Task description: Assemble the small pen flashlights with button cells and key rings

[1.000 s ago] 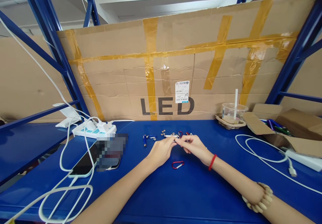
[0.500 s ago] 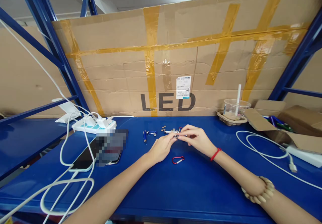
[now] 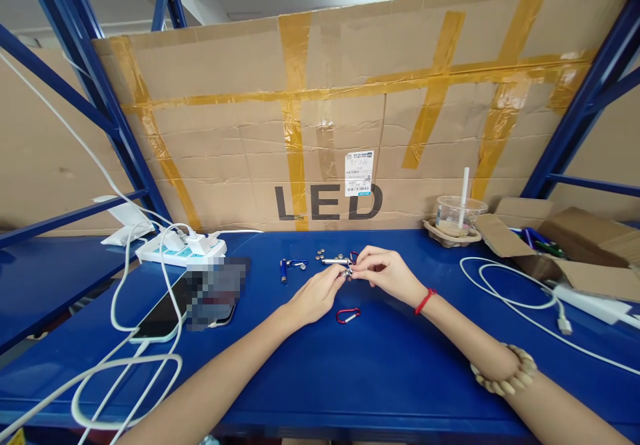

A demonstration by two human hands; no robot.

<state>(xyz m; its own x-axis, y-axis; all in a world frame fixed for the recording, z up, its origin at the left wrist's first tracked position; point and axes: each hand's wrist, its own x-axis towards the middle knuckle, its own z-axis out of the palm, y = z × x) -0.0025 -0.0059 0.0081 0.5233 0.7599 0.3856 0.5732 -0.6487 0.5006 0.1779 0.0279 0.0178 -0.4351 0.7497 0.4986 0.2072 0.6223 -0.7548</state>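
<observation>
My left hand (image 3: 315, 294) and my right hand (image 3: 383, 273) meet over the blue shelf (image 3: 350, 365), fingertips pinched together on a small silver metal part (image 3: 349, 272). A red carabiner (image 3: 348, 315) lies on the shelf just below the hands. Behind them lie several small button cells (image 3: 320, 255) and a silver tube (image 3: 334, 260). A small blue keychain flashlight (image 3: 285, 270) rests to the left. My right wrist wears a red string, and a beaded bracelet sits further up the forearm.
A phone (image 3: 165, 315) and white cables (image 3: 125, 372) lie at the left near a power strip (image 3: 175, 250). A plastic cup with a straw (image 3: 457, 215), an open cardboard box (image 3: 560, 248) and a white cable (image 3: 515, 298) are at the right. Taped cardboard (image 3: 350, 118) forms the back wall.
The view has shifted a little. Both hands stay together at the small silver part, with the right hand's fingers turned slightly; the carabiner has not moved.
</observation>
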